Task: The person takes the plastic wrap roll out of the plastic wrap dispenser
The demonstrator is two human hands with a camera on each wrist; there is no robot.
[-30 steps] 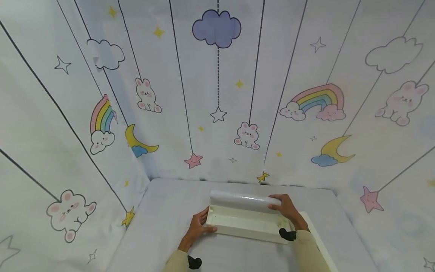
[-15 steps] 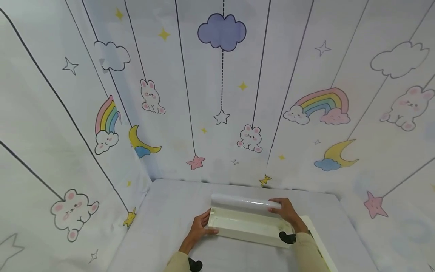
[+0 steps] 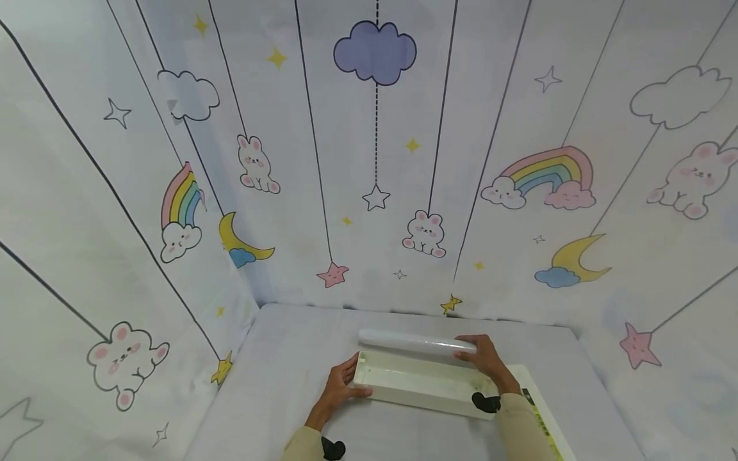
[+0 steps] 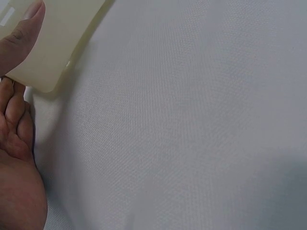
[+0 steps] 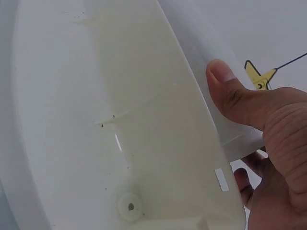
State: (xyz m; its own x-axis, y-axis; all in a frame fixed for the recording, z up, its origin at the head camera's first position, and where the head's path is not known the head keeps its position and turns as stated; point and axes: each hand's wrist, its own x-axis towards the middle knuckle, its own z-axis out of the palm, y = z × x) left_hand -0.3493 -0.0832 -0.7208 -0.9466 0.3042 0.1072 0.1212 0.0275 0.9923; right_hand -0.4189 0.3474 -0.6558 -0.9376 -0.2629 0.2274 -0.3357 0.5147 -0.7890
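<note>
A long cream plastic tray-like box (image 3: pixel 423 402) lies on the white cloth, hollow side up. My left hand (image 3: pixel 339 386) grips its left end, thumb on the front wall and fingers around the end. The left wrist view shows that thumb against the box's pale wall (image 4: pixel 62 38). Behind the box, a white, shiny roll of plastic wrap (image 3: pixel 409 341) lies roughly along its length. My right hand (image 3: pixel 487 358) holds the roll's right end. In the right wrist view the thumb presses the roll (image 5: pixel 194 40), with fingers partly hidden behind it, beyond the box's rim.
A long white piece with a yellow-green printed edge (image 3: pixel 527 378) lies at the right, partly under the right forearm. White cloth (image 3: pixel 271 358) covers the table. Printed fabric walls (image 3: pixel 300 237) close off the back and both sides.
The roll looks slimmer, and a narrow gap shows between it and the box's back edge. Both hands keep their holds. The head view has shifted slightly.
</note>
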